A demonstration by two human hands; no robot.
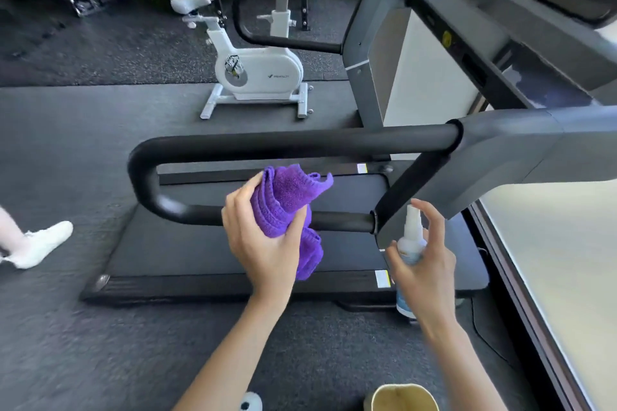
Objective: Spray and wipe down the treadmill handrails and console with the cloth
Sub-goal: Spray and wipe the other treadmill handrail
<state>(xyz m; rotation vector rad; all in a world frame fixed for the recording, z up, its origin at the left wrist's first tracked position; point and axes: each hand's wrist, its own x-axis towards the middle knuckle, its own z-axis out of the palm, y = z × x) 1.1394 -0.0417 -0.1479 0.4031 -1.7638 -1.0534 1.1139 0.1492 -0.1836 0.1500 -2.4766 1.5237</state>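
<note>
Left hand: your left hand (263, 237) grips a bunched purple cloth (287, 207), thumb and fingers curled round it, and holds it against the lower bar of the near handrail (267, 143).
Cloth: folds stand up above the bar and a tail hangs below it, in front of the treadmill belt (200, 250).
Right hand: your right hand (422, 260) is wrapped round a small clear spray bottle (411, 243), held upright, index finger raised beside the white nozzle; whether it touches the pump you cannot tell.
Spray bottle: just right of the cloth, close to the joint where the black bar meets the grey upright.
Near handrail: a black padded loop, running from the grey treadmill frame out to your left and curving back under itself.
Far handrail: a second black loop (267, 10) on the other side of the deck, well apart from both hands.
Console: the grey console (500, 20) sits at upper right, untouched by either hand.
Background: a white exercise bike (258, 70) stands beyond the treadmill on dark flooring; another person's white shoe (43, 243) shows at the left edge.
</note>
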